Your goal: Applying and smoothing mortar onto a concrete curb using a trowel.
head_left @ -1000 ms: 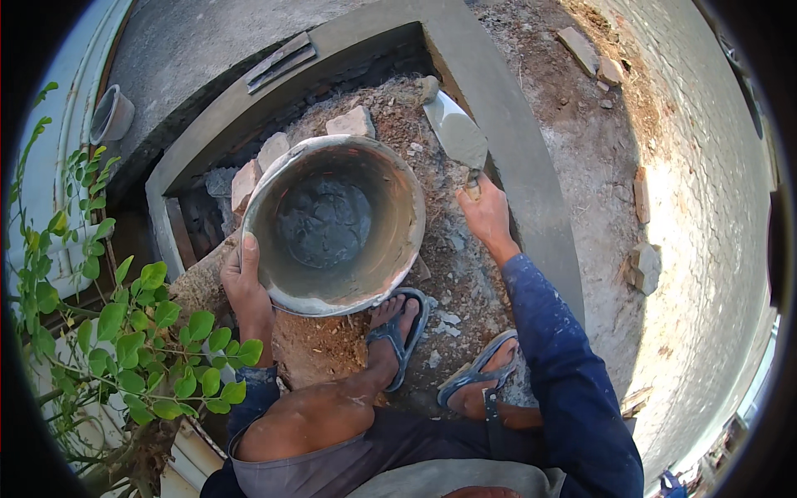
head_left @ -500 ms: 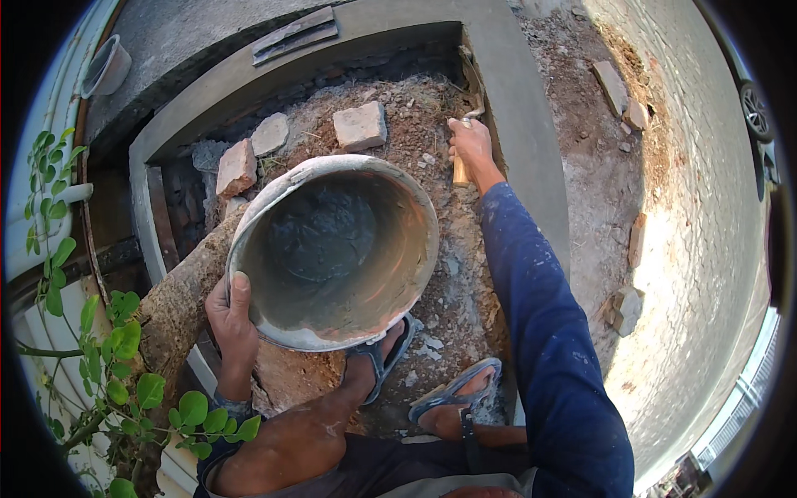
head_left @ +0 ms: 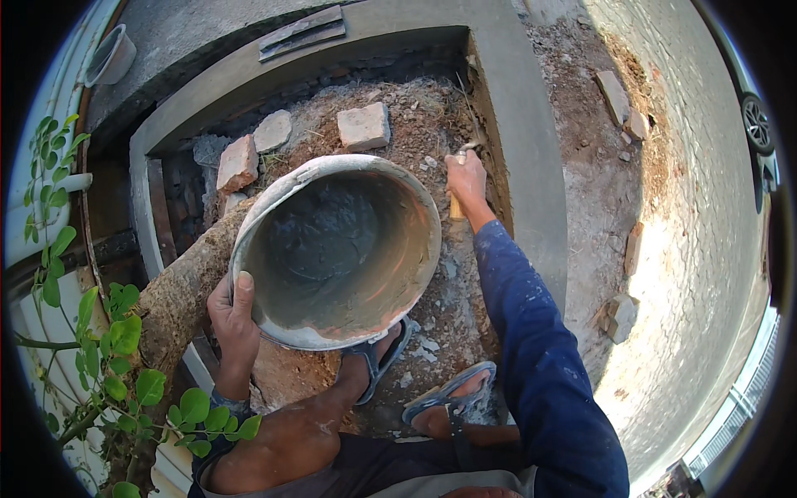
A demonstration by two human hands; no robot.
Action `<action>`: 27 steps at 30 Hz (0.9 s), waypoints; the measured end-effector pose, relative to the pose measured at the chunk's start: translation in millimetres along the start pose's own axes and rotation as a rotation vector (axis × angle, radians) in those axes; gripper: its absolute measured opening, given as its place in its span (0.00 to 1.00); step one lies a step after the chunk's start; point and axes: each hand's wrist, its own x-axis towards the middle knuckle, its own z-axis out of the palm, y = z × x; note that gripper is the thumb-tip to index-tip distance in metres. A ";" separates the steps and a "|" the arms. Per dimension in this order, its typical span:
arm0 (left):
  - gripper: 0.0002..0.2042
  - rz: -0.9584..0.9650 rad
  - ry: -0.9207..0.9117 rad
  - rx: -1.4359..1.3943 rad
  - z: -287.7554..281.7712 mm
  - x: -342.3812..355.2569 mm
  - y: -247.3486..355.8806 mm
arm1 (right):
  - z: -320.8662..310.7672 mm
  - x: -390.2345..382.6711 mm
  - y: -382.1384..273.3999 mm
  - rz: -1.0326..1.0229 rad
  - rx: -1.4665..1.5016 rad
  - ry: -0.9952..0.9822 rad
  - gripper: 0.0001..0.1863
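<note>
My left hand [head_left: 235,324] grips the rim of a round bucket [head_left: 403,241], thumb over the edge, holding it tilted toward me. Wet grey mortar [head_left: 322,231] lies at the bottom of the bucket. My right hand [head_left: 466,181] is closed round the wooden handle of a trowel [head_left: 456,207]. Its bent metal neck shows past my knuckles, beside the inner face of the low rendered wall [head_left: 531,183]. The blade is seen nearly edge-on against that face and is hard to make out.
Broken bricks [head_left: 364,127] lie on the rubble soil inside the wall. A tree trunk [head_left: 178,303] with leafy shoots [head_left: 149,388] rises at left. Flat strips [head_left: 302,35] rest on the far wall top. A small pail [head_left: 110,58] stands far left; a paved surface [head_left: 706,249] runs along the right.
My right hand and the trowel have moved nearer to me along the wall's inner face. My left hand still holds the bucket in nearly the same place.
</note>
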 end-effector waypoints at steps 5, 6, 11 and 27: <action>0.19 -0.019 0.025 0.000 2.8 -3.9 -6.7 | 9.5 30.2 -41.0 0.014 0.105 0.023 0.20; 0.19 -0.018 0.031 0.011 -0.7 -5.7 -5.0 | 9.0 25.4 -60.2 0.102 0.232 -0.013 0.20; 0.19 -0.035 0.013 0.001 -3.7 -4.6 -8.0 | -9.2 -8.8 -47.8 0.212 0.491 -0.070 0.14; 0.20 -0.027 -0.007 -0.018 -5.0 -9.4 -13.5 | 17.3 40.5 -48.2 0.233 0.017 -0.017 0.22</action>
